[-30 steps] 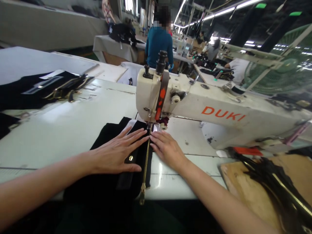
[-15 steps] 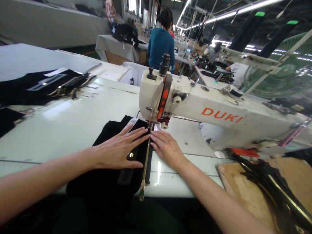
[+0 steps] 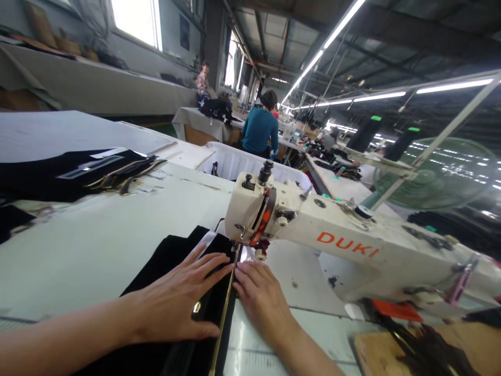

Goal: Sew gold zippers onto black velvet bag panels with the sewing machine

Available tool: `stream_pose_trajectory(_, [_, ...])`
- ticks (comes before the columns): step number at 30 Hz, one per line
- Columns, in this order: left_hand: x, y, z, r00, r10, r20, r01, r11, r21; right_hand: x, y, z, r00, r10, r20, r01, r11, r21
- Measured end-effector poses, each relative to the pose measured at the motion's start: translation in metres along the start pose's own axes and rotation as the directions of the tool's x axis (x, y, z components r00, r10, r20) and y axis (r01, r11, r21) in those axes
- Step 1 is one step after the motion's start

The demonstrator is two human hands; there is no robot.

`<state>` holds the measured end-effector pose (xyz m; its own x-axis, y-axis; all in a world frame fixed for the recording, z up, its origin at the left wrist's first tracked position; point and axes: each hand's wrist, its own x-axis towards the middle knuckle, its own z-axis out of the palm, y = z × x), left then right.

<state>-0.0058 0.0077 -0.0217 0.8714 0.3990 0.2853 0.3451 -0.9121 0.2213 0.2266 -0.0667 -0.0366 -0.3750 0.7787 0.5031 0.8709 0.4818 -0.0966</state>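
My left hand [image 3: 182,297] lies palm down with fingers spread on a black fabric piece [image 3: 156,266], its fingertips near the presser foot. A brass-toothed zipper [image 3: 224,316] runs along the fabric's right edge and up under the needle area of the white sewing machine [image 3: 250,209]. My right hand [image 3: 262,300] rests on the zipper's right side, fingers close together and laid on the tape, not gripping it. Beside my left hand show a small gold fitting [image 3: 197,307] and a pale strip [image 3: 207,243] on the fabric. The zipper's lower end is out of view.
Stacked black pieces with zippers [image 3: 90,172] lie on the table at left. At lower right, more zippers [image 3: 430,350] lie on a wooden board [image 3: 368,347]. A white bin [image 3: 230,156] stands behind the machine, a green fan [image 3: 434,172] at right. A person in teal [image 3: 258,128] sits ahead.
The view has tilted upward, so machine and hands appear lower and the zipper pull has left the picture. Both hands keep nearly the same place beside the needle.
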Motion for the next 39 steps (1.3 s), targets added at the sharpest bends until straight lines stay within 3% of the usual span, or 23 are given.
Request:
stream_pose_trajectory(6, [-0.003, -0.002, 0.003, 1.0, 0.004, 0.029, -0.004, 1.0, 0.019, 0.001, -0.003, -0.001, 0.996, 0.071, 0.049, -0.07, 0.997, -0.018])
stream_pose_trajectory(11, [0.0, -0.005, 0.003, 1.0, 0.012, -0.012, -0.011, 1.0, 0.02, 0.003, -0.003, 0.0, 0.988, 0.123, 0.095, -0.114, 0.989, -0.09])
stream_pose_trajectory(29, [0.012, -0.009, 0.003, 1.0, 0.007, -0.023, -0.006, 1.0, 0.024, -0.004, 0.004, 0.015, 0.994, 0.112, -0.003, -0.112, 0.989, -0.1])
stream_pose_trajectory(35, [0.013, -0.007, -0.001, 1.0, 0.002, 0.005, -0.002, 0.998, 0.064, 0.006, 0.001, -0.002, 0.992, 0.078, 0.094, -0.077, 0.997, -0.017])
stream_pose_trajectory(39, [-0.011, 0.016, -0.012, 0.994, -0.048, 0.095, 0.046, 0.999, 0.021, -0.006, -0.027, -0.027, 0.98, 0.133, 0.147, -0.149, 0.983, 0.107])
